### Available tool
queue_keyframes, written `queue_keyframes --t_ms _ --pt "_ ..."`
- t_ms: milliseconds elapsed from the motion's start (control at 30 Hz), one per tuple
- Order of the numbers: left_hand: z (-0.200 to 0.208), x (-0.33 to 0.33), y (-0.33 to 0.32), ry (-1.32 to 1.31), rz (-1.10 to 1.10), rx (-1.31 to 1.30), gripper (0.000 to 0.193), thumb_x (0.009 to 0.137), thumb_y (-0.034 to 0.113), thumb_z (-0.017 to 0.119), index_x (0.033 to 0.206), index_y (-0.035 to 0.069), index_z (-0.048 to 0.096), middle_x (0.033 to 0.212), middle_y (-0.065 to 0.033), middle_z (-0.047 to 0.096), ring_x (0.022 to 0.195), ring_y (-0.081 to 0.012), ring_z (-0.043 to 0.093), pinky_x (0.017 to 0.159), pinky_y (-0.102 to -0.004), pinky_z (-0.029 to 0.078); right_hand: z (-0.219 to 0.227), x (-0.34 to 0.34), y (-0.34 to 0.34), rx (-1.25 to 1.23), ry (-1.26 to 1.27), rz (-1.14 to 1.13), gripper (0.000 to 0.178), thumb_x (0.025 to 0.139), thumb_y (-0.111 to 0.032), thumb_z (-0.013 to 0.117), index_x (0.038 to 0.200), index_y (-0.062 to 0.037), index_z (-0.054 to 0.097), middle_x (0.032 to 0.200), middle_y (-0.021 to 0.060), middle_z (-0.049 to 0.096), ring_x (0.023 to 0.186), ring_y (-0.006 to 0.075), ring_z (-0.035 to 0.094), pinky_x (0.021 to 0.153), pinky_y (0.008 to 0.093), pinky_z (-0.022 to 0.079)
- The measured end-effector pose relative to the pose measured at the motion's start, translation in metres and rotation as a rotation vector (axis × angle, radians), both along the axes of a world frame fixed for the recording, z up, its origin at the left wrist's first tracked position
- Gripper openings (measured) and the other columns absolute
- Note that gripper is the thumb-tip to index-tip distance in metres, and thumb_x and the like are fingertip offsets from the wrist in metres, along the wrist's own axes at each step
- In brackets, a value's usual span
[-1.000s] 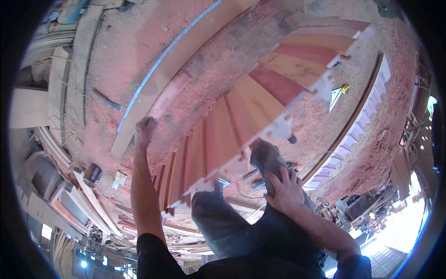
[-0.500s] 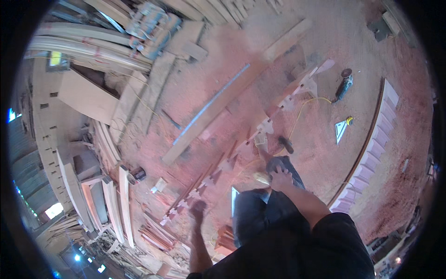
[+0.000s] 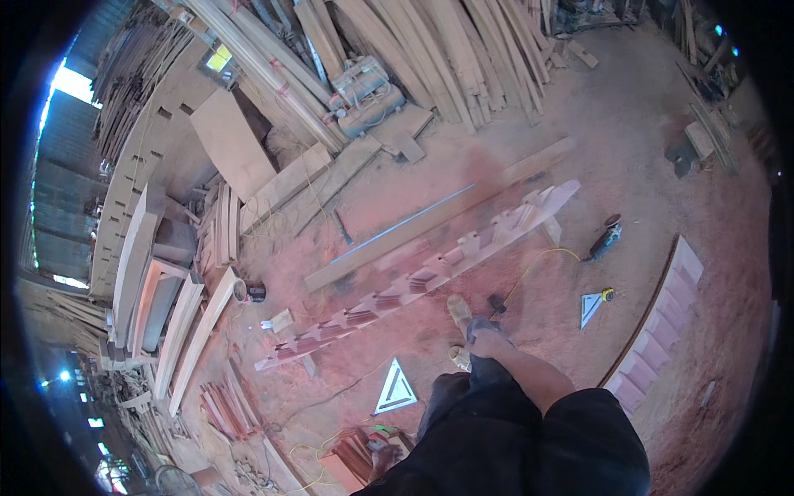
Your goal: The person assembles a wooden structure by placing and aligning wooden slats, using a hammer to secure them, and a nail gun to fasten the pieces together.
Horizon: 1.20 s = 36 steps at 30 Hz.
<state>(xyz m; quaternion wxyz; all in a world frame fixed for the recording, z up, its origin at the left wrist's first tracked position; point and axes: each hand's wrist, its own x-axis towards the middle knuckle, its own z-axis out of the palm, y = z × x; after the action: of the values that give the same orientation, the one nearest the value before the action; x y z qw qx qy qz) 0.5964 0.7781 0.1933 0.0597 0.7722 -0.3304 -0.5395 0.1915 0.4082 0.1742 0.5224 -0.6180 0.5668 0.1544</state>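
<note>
Dusty floor [image 3: 529, 116], two hands [image 3: 380, 455], two set squares [image 3: 395, 379]

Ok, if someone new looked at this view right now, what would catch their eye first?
Probably the long notched board, slanting across the middle of the pink-dusted floor. Next, likely the larger white set square, lying below the board in the view, and the stepped piece along the right side. At the lower edge, the left hand is by a stack of reddish wood.

the dusty floor [image 3: 542, 318] carries red wood blocks [image 3: 346, 463], a long plank [image 3: 442, 217], a grinder [image 3: 608, 238] and a triangle [image 3: 388, 388].
</note>
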Motion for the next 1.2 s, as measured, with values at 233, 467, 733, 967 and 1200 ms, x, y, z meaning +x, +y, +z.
queue_keyframes --t_ms 233,467,733,967,1200 --pt "-0.029 -0.067 -0.008 0.091 -0.008 0.07 0.042 0.102 0.029 0.067 0.127 -0.005 0.067 0.115 -0.0167 0.074 0.1 -0.0258 0.072 0.084 -0.0415 0.06 -0.014 -0.09 0.067 -0.133 0.07 -0.133 0.066 0.09 -0.058 0.067 0.139 -0.0144 0.068 0.14 0.0206 0.067 0.137 0.0443 0.057 0.116 0.0602 0.041" --pt "-0.051 -0.095 -0.091 0.598 0.197 0.018 0.047 0.104 0.031 0.063 0.132 -0.006 0.062 0.126 -0.0188 0.07 0.11 -0.0301 0.07 0.091 -0.0448 0.059 -0.038 -0.241 0.142 0.082 0.098 -0.29 0.057 0.09 -0.051 0.067 0.132 -0.0129 0.074 0.14 0.0214 0.068 0.132 0.0418 0.062 0.114 0.0491 0.047" --pt "-0.034 -0.256 -0.226 0.184 -0.321 -0.083 0.036 0.104 0.029 0.065 0.125 0.0 0.072 0.121 -0.0125 0.075 0.105 -0.0238 0.073 0.09 -0.0391 0.059 -0.043 -0.405 0.204 -0.033 -0.057 -0.764 0.056 0.09 -0.045 0.069 0.127 -0.003 0.075 0.129 0.0242 0.073 0.125 0.0417 0.067 0.109 0.0473 0.052" --pt "0.041 -0.456 -0.345 0.021 -0.565 -0.215 0.034 0.101 0.028 0.069 0.123 0.003 0.076 0.11 -0.0135 0.08 0.101 -0.0226 0.075 0.089 -0.0393 0.058 -0.071 -0.483 0.237 0.155 0.085 -0.75 0.05 0.091 -0.041 0.069 0.119 -0.0014 0.078 0.12 0.0246 0.076 0.118 0.0383 0.071 0.105 0.0446 0.054" --pt "0.023 -0.556 -0.418 0.208 -0.477 -0.131 0.034 0.1 0.03 0.069 0.124 0.006 0.076 0.111 -0.0161 0.078 0.099 -0.0288 0.076 0.089 -0.0399 0.058 -0.113 -0.523 0.165 0.005 -0.028 -0.962 0.042 0.094 -0.033 0.069 0.115 0.0024 0.078 0.114 0.0228 0.078 0.11 0.034 0.074 0.097 0.0417 0.056"
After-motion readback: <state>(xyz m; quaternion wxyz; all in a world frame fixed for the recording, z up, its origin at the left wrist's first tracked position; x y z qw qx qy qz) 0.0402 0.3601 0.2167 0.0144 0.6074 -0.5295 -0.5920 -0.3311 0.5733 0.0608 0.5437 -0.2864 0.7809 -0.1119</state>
